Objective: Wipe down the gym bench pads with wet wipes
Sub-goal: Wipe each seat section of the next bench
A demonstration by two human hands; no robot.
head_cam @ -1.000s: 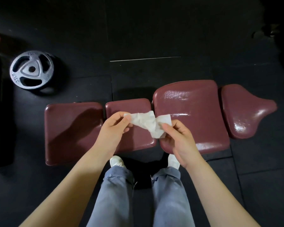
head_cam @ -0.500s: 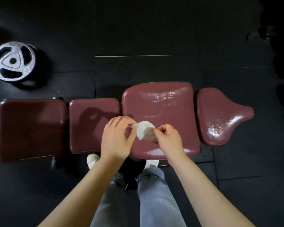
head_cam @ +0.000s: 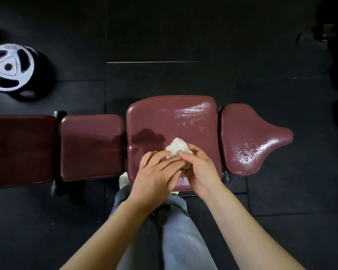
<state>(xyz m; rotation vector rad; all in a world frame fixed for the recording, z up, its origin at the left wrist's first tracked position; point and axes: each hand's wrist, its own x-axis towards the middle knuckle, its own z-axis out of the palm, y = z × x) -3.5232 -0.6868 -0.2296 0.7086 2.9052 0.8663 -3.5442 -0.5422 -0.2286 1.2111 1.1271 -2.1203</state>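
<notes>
Over the big maroon pad (head_cam: 172,121) — crumpled wet wipe (head_cam: 177,147) pinched by right hand (head_cam: 200,170), left hand (head_cam: 156,176) fingers flat against it.

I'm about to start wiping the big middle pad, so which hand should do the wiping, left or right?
Right, probably. The right hand already grips the balled wet wipe above the middle pad, while the left hand only touches the wipe with straight fingers.

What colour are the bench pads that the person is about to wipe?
Dark maroon red, glossy, best seen on the large pad in the head view.
</notes>
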